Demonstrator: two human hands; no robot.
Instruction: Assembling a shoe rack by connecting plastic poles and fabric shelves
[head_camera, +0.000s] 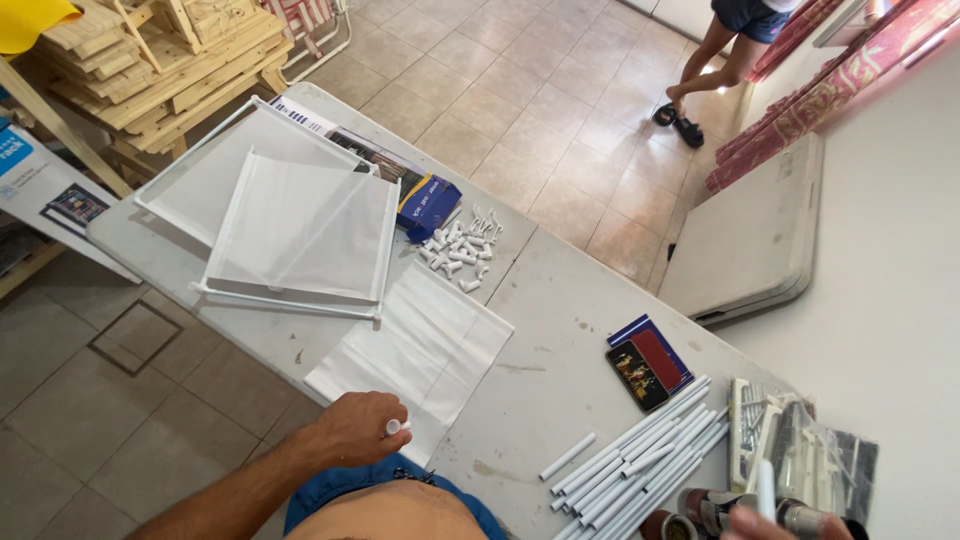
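Spanning most of the view, largest first:

- Surface (560, 300): grey, scuffed.
- Framed panels (300, 225): two assembled, stacked.
- Sheet (420, 350): flat, unframed.
- Tubes (640, 460): many loose, unused.
- Connectors (458, 248): loose pile.
- Left hand (350, 430): clamped on a small white piece (397, 427), at the near edge.
- Right hand (765, 522): cut off; grip on a white tube (766, 488) cannot be told.
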